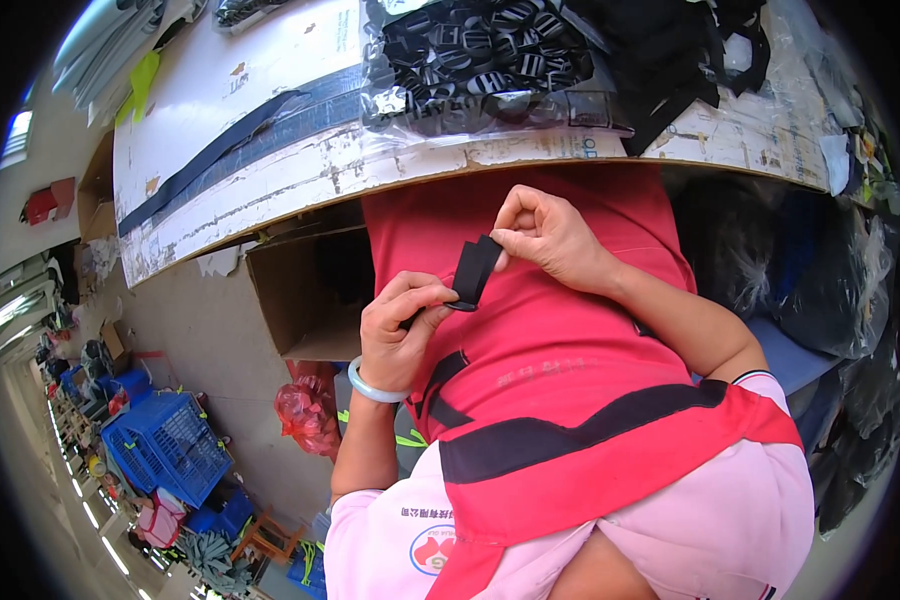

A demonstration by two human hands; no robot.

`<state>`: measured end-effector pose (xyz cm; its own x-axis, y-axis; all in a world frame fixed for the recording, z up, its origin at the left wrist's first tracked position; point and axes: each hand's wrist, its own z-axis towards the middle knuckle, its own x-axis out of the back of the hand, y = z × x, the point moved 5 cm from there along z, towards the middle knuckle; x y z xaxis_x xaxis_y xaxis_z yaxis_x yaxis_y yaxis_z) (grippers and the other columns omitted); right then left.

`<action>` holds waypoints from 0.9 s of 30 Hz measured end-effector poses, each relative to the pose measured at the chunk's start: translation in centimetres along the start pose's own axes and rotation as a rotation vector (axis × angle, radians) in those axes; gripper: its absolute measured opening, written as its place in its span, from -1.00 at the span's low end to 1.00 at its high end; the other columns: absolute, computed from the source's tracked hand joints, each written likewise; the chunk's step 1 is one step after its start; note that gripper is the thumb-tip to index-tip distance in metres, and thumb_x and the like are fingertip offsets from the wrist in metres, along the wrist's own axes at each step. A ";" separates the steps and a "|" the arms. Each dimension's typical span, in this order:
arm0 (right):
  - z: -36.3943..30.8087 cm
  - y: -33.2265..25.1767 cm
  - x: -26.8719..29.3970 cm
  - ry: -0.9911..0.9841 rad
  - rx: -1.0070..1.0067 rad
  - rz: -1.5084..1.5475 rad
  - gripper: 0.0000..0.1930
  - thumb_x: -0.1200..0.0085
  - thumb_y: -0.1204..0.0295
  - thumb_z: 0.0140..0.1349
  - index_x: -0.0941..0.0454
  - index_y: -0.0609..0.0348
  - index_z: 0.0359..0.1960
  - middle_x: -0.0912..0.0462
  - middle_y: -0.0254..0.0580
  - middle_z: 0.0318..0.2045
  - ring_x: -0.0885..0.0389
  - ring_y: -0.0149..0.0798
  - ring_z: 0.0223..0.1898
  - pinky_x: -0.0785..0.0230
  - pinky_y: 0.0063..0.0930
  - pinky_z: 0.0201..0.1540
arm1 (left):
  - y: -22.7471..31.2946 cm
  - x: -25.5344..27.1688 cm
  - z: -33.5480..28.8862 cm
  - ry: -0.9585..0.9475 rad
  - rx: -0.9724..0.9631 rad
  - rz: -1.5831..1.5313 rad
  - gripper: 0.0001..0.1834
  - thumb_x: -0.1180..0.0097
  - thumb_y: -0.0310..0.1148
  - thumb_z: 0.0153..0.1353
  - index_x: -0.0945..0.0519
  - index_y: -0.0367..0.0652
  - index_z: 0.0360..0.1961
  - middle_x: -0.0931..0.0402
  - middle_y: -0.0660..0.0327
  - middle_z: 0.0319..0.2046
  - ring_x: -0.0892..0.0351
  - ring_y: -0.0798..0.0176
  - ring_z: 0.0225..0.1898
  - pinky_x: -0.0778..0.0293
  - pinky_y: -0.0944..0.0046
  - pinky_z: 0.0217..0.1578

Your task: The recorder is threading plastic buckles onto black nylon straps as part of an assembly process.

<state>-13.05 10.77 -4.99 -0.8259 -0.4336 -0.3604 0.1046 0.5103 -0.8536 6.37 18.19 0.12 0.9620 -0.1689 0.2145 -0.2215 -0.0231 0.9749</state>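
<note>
Over the red apron on my lap, my left hand (402, 325) pinches a black plastic buckle (461, 306) between thumb and fingers. A short black webbing strap (475, 268) passes through the buckle and rises from it in overlapping layers. My right hand (550, 238) is closed, its thumb and forefinger at the upper end of the strap. A pale bracelet (375, 384) circles my left wrist. On the table beyond my hands lies a clear plastic bag (390, 118) filled with many similar black buckles.
The worn white table (300, 160) has its edge just beyond my hands. A long black strap (210, 160) lies on its left; black fabric pieces (660, 70) lie at right. Below are a cardboard box (290, 300), a red plastic bag (308, 410) and, farther left, a blue crate (170, 445).
</note>
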 end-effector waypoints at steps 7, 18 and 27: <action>0.5 0.3 -0.5 -0.039 -0.021 -0.044 -0.91 -0.07 0.50 0.32 -0.46 0.26 -0.24 -0.61 -0.24 -0.35 -0.64 -0.44 -0.31 -0.51 -0.56 -0.22 | 0.8 1.6 -1.2 -0.008 0.040 0.117 -0.79 -0.16 -0.75 0.06 -0.65 -0.32 -0.27 -0.53 0.20 -0.32 -0.48 0.45 -0.41 -0.36 0.50 -0.45; 0.7 0.1 -5.6 -0.303 -0.188 -0.047 -0.78 -0.18 0.30 0.30 -0.61 0.22 -0.27 -0.58 -0.40 -0.49 -0.49 -0.58 -0.49 -0.38 -0.66 -0.43 | 2.2 3.0 -3.1 0.092 0.037 0.187 -0.76 -0.20 -0.74 0.03 -0.66 -0.27 -0.27 -0.55 0.13 -0.34 -0.58 0.24 -0.32 -0.48 0.37 -0.31; 0.5 0.3 -5.3 -0.252 -0.181 -0.091 -0.81 -0.20 0.34 0.28 -0.62 0.24 -0.33 -0.59 -0.37 -0.51 -0.46 -0.58 -0.60 -0.34 -0.67 -0.52 | 2.1 2.4 -2.6 0.030 -0.011 0.214 -0.76 -0.20 -0.74 0.02 -0.65 -0.26 -0.27 -0.55 0.12 -0.35 -0.59 0.19 -0.33 -0.49 0.34 -0.31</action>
<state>-8.37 12.82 -3.49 -0.6615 -0.6426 -0.3867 -0.0824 0.5748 -0.8141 8.61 20.33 2.78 0.8976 -0.1390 0.4182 -0.4195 0.0212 0.9075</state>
